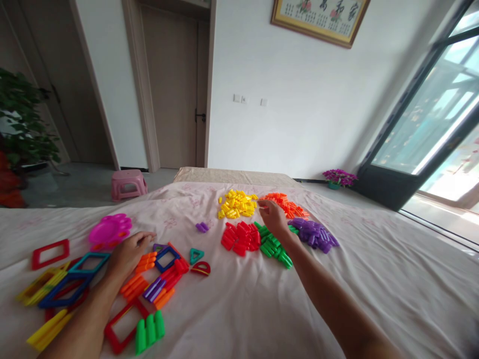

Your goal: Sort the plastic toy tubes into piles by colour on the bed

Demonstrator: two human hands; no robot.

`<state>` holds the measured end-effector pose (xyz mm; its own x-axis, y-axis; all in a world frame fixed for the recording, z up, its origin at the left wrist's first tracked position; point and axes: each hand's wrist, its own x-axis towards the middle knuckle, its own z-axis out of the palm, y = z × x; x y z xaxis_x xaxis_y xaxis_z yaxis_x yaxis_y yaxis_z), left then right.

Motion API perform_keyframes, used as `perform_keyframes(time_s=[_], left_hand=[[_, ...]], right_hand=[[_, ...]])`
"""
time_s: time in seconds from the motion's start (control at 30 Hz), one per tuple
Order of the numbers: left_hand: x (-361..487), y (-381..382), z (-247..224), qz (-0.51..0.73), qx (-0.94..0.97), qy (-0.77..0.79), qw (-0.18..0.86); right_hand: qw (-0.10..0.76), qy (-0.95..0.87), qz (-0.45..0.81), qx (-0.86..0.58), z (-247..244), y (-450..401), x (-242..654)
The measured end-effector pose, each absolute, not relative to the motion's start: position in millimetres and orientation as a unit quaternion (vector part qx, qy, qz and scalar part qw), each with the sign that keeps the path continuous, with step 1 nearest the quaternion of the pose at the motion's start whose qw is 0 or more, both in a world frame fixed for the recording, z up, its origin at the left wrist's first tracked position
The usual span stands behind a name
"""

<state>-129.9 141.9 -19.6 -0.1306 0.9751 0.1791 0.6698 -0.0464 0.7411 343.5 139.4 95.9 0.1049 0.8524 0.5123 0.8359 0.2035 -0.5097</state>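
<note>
My left hand (129, 252) hovers above the left side of the cloth, with fingers loosely stretched and nothing visible in them. Beside it lie orange plastic pieces (146, 262), a blue square frame (167, 259) and a pink paw-shaped tray (110, 232). My right hand (273, 215) reaches between a yellow pile (237, 204) and an orange-red pile (286, 205). Its fingers are curled together at the tips; whatever they hold is too small to make out. Under and around that wrist are green pieces (275, 247), red pieces (241, 238) and purple pieces (316, 234).
Two purple pieces (202, 227) lie mid-cloth, near a teal triangle (196, 256) and a red half-round piece (201, 269). More frames, including a red one (50, 254), and green tubes (150, 331) are at left. A pink stool (129, 184) stands beyond the cloth.
</note>
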Motion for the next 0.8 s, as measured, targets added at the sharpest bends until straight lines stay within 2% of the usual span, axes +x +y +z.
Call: perform_keyframes(time_s=[0.2, 0.33, 0.53, 0.67, 0.8], left_hand=[[-124, 136, -12, 0.355, 0.628, 0.664, 0.197], [-122, 132, -9, 0.351, 0.637, 0.664, 0.172], [-122, 133, -10, 0.362, 0.636, 0.657, 0.184], [-122, 134, -10, 0.359, 0.637, 0.657, 0.183], [-122, 133, -9, 0.355, 0.638, 0.658, 0.182]], right_hand=[[0.302, -0.860, 0.124, -0.392, 82, 72, 234], [0.229, -0.917, 0.111, -0.307, 73, 46, 182], [0.171, -0.942, 0.042, -0.285, 58, 45, 141], [0.120, -0.946, 0.004, -0.302, 58, 50, 137], [0.106, -0.944, -0.003, -0.313, 60, 51, 143]])
